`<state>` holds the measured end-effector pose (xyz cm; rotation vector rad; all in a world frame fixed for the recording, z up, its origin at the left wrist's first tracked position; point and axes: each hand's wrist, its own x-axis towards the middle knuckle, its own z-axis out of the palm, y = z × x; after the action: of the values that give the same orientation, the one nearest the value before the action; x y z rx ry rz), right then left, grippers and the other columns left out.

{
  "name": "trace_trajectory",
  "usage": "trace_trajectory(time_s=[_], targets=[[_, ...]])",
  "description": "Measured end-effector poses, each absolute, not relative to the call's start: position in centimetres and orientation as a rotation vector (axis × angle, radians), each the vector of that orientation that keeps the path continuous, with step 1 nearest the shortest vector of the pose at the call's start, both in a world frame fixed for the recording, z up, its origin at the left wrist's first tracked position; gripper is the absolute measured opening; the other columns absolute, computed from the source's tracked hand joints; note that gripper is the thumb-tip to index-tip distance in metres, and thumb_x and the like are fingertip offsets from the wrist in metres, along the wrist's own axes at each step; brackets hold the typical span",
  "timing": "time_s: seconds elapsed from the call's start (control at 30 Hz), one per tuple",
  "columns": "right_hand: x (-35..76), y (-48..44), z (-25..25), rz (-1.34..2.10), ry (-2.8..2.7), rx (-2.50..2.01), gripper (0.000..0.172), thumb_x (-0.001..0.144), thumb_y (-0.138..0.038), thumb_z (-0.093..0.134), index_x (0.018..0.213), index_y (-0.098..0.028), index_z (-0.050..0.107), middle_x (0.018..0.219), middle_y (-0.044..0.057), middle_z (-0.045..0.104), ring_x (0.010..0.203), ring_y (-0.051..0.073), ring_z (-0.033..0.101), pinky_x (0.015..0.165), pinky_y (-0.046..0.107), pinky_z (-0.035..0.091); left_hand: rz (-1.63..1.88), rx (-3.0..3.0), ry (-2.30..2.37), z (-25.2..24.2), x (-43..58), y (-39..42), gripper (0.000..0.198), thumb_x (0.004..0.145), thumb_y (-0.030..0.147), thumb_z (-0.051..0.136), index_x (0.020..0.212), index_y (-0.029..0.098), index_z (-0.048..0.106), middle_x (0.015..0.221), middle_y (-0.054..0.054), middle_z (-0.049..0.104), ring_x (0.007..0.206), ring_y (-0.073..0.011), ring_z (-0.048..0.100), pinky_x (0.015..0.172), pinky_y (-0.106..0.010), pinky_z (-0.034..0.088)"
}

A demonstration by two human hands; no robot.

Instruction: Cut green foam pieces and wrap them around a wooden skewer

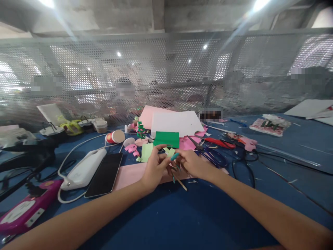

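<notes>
My left hand (pixel 154 168) and my right hand (pixel 194 162) meet above the front edge of a pink paper sheet (pixel 127 174). Between their pinched fingertips is a small pale green paper piece (pixel 170 152). A thin wooden stick (pixel 182 184) pokes out below the fingers, slanting down to the right; which hand bears it is hidden. Just behind the hands lies a dark green paper (pixel 166 138). Close to my left hand is a light green paper sheet (pixel 147 152). Scissors (pixel 214 156) with blue handles rest beside my right hand.
At left are a black phone (pixel 104 175), a white power bank (pixel 84 169) with its cable and a magenta power strip (pixel 31 205). White paper (pixel 177 122) leans at the back. A red-handled tool (pixel 220 142) and black cable (pixel 251 173) lie right. A perforated metal screen (pixel 166 76) stands behind.
</notes>
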<state>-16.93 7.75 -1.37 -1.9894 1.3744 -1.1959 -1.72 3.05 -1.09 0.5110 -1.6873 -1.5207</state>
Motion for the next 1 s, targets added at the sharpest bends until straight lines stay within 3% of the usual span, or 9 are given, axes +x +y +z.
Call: trace_trajectory(time_s=[0.13,0.3,0.43,0.53,0.63,0.73,0.87,1.0], targets=[[-16.2,8.1,-1.1,-1.215,1.306,-2.042,0.022,0.082,-0.012,0.038,0.063,-0.019,0.046,0.061,0.0,0.055,0.058,0.014,0.052,0.057,0.025,0.039,-1.541,0.529,-1.716,-1.0,-1.8,2.9,0.073,0.073,0.031,0.064,0.132,0.015,0.024,0.054,0.008,0.057,0.042,-0.0115,0.057,0.042,-0.021,0.047],[-16.0,8.5,-1.3,-1.316,1.117,-1.735,0.015,0.084,-0.026,0.044,0.07,-0.021,0.05,0.057,-0.002,0.051,0.052,0.013,0.05,0.05,0.024,0.041,-1.541,0.507,-1.755,-1.0,-1.5,3.1,0.079,0.073,0.026,0.065,0.138,0.017,0.021,0.051,0.009,0.054,0.046,-0.0099,0.057,0.047,-0.019,0.046],[-16.2,8.8,-1.1,-1.261,0.941,-1.519,0.042,0.083,-0.057,0.039,0.075,-0.02,0.055,0.062,0.001,0.054,0.054,0.014,0.053,0.046,0.024,0.043,-1.597,0.477,-1.762,-1.2,-1.5,3.0,0.081,0.075,0.031,0.063,0.138,0.015,0.015,0.057,0.003,0.062,0.04,-0.0118,0.056,0.04,-0.02,0.044],[-16.0,8.7,-1.2,-1.223,0.921,-1.448,0.055,0.08,-0.068,0.032,0.075,-0.018,0.054,0.063,0.001,0.053,0.047,0.012,0.051,0.042,0.023,0.042,-1.57,0.527,-1.748,-1.4,-1.6,2.7,0.08,0.073,0.031,0.065,0.136,0.013,0.019,0.054,0.003,0.061,0.036,-0.0111,0.053,0.037,-0.019,0.041],[-15.6,8.5,-1.6,-1.309,1.164,-1.556,0.043,0.08,-0.06,0.046,0.069,-0.018,0.051,0.057,-0.001,0.051,0.042,0.01,0.047,0.04,0.022,0.037,-1.532,0.58,-1.757,-1.5,-1.7,2.6,0.075,0.073,0.03,0.065,0.133,0.013,0.024,0.053,0.004,0.059,0.04,-0.0109,0.055,0.041,-0.019,0.041],[-15.1,8.2,-1.7,-1.363,1.344,-1.62,0.036,0.086,-0.048,0.046,0.065,-0.018,0.051,0.054,-0.002,0.049,0.042,0.011,0.046,0.041,0.022,0.035,-1.481,0.618,-1.797,-1.4,-1.6,2.7,0.07,0.074,0.03,0.063,0.132,0.013,0.027,0.055,0.005,0.059,0.048,-0.0119,0.057,0.048,-0.021,0.043],[-14.9,8.1,-1.5,-1.416,1.466,-1.704,0.037,0.086,-0.035,0.044,0.054,-0.017,0.048,0.051,-0.001,0.048,0.048,0.012,0.046,0.046,0.023,0.034,-1.395,0.665,-1.86,-1.3,-1.6,2.7,0.067,0.073,0.029,0.064,0.131,0.014,0.032,0.049,0.009,0.048,0.046,-0.0093,0.05,0.047,-0.019,0.037],[-15.2,8.0,-1.2,-1.477,1.623,-1.74,0.041,0.087,-0.039,0.043,0.051,-0.017,0.046,0.047,-0.001,0.045,0.047,0.012,0.045,0.044,0.023,0.032,-1.323,0.679,-1.855,-1.3,-1.7,2.6,0.064,0.071,0.026,0.067,0.127,0.015,0.038,0.05,0.011,0.038,0.045,-0.0063,0.04,0.045,-0.018,0.031]])
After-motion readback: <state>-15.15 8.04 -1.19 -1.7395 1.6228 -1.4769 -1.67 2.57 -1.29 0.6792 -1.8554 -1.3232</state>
